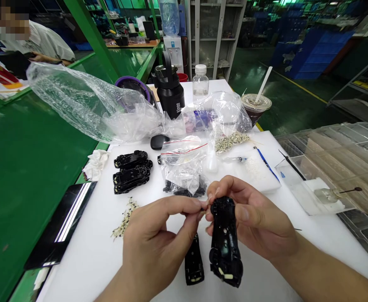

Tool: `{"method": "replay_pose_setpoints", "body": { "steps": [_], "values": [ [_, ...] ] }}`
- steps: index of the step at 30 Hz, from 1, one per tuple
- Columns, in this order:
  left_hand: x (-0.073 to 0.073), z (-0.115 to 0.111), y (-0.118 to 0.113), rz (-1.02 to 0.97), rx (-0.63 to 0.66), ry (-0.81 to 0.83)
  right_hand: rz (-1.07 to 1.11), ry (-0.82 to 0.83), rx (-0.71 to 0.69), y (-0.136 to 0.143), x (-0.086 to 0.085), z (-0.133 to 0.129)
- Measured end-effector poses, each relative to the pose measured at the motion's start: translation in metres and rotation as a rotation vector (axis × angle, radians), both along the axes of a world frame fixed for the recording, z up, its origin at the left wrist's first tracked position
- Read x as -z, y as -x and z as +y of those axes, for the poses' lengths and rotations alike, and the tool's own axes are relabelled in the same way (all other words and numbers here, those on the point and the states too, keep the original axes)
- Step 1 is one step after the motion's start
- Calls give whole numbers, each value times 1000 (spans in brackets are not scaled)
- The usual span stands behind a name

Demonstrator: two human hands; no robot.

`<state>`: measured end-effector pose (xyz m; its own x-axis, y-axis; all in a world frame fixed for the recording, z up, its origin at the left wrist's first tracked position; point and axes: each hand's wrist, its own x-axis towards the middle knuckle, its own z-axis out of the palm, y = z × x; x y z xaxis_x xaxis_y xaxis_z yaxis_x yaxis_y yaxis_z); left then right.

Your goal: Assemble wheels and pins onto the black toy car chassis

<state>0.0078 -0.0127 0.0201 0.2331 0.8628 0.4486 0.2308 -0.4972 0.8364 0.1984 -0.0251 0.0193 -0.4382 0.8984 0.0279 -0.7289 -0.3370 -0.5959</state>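
My right hand (259, 222) holds a black toy car body (226, 239) upright between thumb and fingers, with pale pieces at its lower end. Beside the car's upper left end, my left hand (158, 235) pinches with thumb and forefinger; what lies between the fingertips is too small to make out. Under my hands a second black car part (194, 262) lies on the white table. Several black car parts (131, 172) are grouped at the left, near a small pile of pale pieces (125, 218).
A zip bag (185, 167) with black parts lies ahead, a larger clear bag (92, 100) behind. A black bottle (170, 94) and a drink cup (256, 105) stand at the back. Right are a blue tool (266, 164) and plastic trays (341, 159). A person (45, 42) sits far left.
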Motion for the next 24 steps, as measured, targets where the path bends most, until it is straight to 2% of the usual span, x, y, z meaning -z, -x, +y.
{"method": "replay_pose_setpoints", "body": {
  "steps": [7,18,24],
  "values": [
    [1,0,1,2,26,-6,-17,-46,8,2,0,0],
    [-8,-1,0,83,81,-117,-128,-68,37,-2,5,-2],
    [-7,-1,1,52,90,-100,-161,-80,44,-3,6,-4]
  ]
}}
